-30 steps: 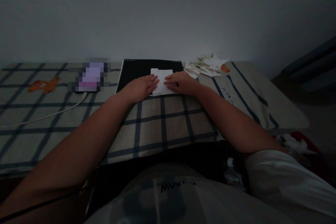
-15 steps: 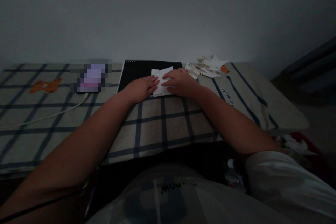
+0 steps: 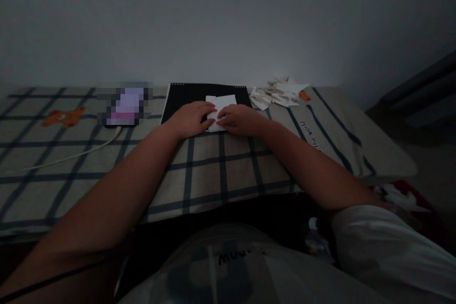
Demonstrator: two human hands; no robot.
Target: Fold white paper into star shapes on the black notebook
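A white folded piece of paper (image 3: pixel 225 100) lies on a black pad (image 3: pixel 188 95) with punched holes along its far edge. My left hand (image 3: pixel 190 119) is at the paper's left side, its fingers over the top and its thumb near the lower edge. From the right, my right hand (image 3: pixel 242 119) has its bent fingertips on the middle of the paper, close to the left thumb. Both hands grip the paper at its near part, and the fingers partly cover it.
Torn paper scraps (image 3: pixel 278 94) lie right of the pad, beside a small orange piece (image 3: pixel 304 95). A phone (image 3: pixel 126 107) with a white cable (image 3: pixel 89 150) and an orange cut-out (image 3: pixel 64 117) are on the left. A checked cloth (image 3: pixel 206 166) covers the table; a bottle (image 3: pixel 317 237) stands below.
My right hand has slid nearer and left, its fingers drawing together and uncovering the paper's upper right. My left fingers have bent, with the thumb now apart from them.
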